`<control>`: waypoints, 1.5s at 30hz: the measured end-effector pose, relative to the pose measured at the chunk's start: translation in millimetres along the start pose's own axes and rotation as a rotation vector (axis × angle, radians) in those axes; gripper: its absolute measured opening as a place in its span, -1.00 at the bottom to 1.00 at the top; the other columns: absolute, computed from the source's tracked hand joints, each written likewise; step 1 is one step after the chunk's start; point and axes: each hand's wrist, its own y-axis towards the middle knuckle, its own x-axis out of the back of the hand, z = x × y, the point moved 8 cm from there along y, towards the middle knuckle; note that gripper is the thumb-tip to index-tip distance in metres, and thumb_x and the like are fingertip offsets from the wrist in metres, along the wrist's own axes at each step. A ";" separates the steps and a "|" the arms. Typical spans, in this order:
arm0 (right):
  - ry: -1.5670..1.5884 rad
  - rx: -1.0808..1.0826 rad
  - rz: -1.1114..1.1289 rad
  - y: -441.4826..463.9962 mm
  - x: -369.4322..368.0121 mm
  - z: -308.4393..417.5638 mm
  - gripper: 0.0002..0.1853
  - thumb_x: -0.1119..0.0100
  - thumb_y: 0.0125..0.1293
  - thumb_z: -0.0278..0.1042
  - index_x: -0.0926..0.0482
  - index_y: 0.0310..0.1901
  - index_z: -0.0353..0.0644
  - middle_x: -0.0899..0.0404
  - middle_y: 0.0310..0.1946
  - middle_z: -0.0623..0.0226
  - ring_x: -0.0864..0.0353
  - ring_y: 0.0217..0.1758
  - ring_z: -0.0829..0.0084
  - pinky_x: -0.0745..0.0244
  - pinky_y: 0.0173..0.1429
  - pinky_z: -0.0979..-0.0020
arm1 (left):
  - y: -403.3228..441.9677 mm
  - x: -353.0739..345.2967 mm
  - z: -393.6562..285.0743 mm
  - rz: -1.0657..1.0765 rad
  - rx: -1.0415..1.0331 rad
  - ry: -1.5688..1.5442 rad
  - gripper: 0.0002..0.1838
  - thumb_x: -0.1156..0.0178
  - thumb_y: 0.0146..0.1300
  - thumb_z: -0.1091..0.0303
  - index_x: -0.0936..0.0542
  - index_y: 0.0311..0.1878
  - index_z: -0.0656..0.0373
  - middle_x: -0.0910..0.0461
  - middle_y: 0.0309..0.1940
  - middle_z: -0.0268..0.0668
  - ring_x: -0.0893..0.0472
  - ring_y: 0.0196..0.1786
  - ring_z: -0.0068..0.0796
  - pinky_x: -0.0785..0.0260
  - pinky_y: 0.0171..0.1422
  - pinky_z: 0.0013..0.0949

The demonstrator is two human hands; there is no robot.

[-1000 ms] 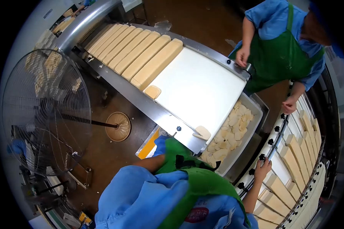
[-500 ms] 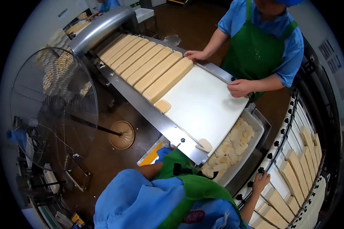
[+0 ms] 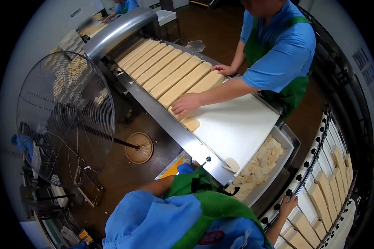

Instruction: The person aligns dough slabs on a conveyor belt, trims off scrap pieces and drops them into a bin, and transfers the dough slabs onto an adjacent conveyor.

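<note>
My right hand [image 3: 289,204] is at the near rail of the curved conveyor [image 3: 305,176], fingers curled at a black knob [image 3: 289,192]. At the flat belt's near end, my left hand [image 3: 185,168] shows only as a bit of blue covering beside the green apron; its fingers are hidden. Long pale dough blocks [image 3: 176,85] lie side by side across the white belt [image 3: 237,124]. A small dough piece [image 3: 191,123] lies by the metal edge, and a thin scrap [image 3: 232,164] is near the belt's end.
Across the belt a co-worker [image 3: 274,54] has both hands on the nearest block. A bin [image 3: 287,159] of dough scraps stands below the belt's end. A large fan [image 3: 66,116] is at left. Dough strips [image 3: 320,199] lie on the curved conveyor.
The co-worker has leaned over the belt and put both hands on the nearest block. The view has shifted, so the belt sits further right. My right hand remains at the knob.
</note>
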 end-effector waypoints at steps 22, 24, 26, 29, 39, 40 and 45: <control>0.449 0.557 0.027 53.5 -26.5 449.7 -0.61 -0.18 0.10 -0.53 -0.45 0.02 -0.29 -0.40 0.09 -0.04 -0.34 0.19 0.01 -0.21 0.29 0.15 | 79.6 277.1 17.7 -0.537 0.012 0.045 -0.32 -0.37 0.07 0.24 -0.34 0.20 0.34 -0.43 0.04 0.13 -0.45 0.10 0.08 -0.30 0.22 -0.12; 0.542 0.623 0.165 67.8 -73.1 512.2 -0.58 -0.19 0.08 -0.51 -0.44 0.04 -0.27 -0.33 0.13 -0.07 -0.26 0.21 -0.04 -0.19 0.31 0.08 | 106.7 285.6 -10.7 -0.652 -0.030 0.190 -0.15 -0.45 -0.03 0.23 -0.22 0.26 0.40 -0.28 0.15 0.16 -0.34 0.18 0.15 -0.24 0.27 -0.10; 0.439 0.659 0.221 84.2 -126.3 557.0 -0.46 -0.23 0.10 -0.32 -0.39 0.14 -0.29 -0.28 0.18 -0.11 -0.21 0.25 -0.07 -0.15 0.34 0.05 | 130.8 284.1 -26.7 -0.584 -0.017 0.172 -0.11 -0.47 -0.07 0.24 -0.19 0.26 0.40 -0.25 0.16 0.18 -0.32 0.18 0.17 -0.23 0.28 -0.09; 0.164 0.514 0.354 114.0 -194.2 608.3 -0.23 -0.24 0.16 -0.09 -0.21 0.31 -0.32 -0.13 0.32 -0.07 -0.13 0.34 -0.02 -0.13 0.36 0.08 | 161.3 279.7 -33.9 -0.490 0.017 0.156 -0.06 -0.50 -0.14 0.26 -0.17 0.25 0.41 -0.24 0.15 0.19 -0.30 0.18 0.20 -0.21 0.29 -0.07; 0.149 0.254 0.436 218.9 -262.4 738.3 -0.18 -0.04 0.21 0.26 -0.09 0.43 0.10 0.18 0.49 0.00 -0.19 0.36 -0.05 -0.26 0.32 0.04 | 186.6 275.1 -55.0 -0.306 0.110 0.212 -0.10 -0.51 -0.18 0.25 -0.21 0.17 0.42 -0.28 0.10 0.16 -0.32 0.19 0.17 -0.14 0.30 0.11; 0.148 0.233 0.433 218.5 -252.9 741.2 -0.18 -0.04 0.21 0.26 -0.09 0.43 0.10 0.18 0.49 0.00 -0.19 0.36 -0.05 -0.26 0.32 0.04 | 184.7 273.0 -57.1 -0.266 0.170 0.307 -0.11 -0.48 -0.14 0.18 -0.21 0.18 0.40 -0.29 0.11 0.13 -0.31 0.21 0.15 -0.09 0.30 0.24; 0.129 0.086 0.523 207.4 -238.6 708.6 -0.17 -0.13 0.16 0.16 -0.14 0.37 -0.10 -0.11 0.28 0.02 -0.32 0.20 -0.01 -0.36 0.22 0.06 | 195.0 253.0 -38.8 -0.236 0.170 0.503 0.11 -0.40 -0.16 -0.07 -0.09 0.32 0.48 -0.30 0.15 0.06 -0.28 0.28 0.00 0.15 0.39 0.25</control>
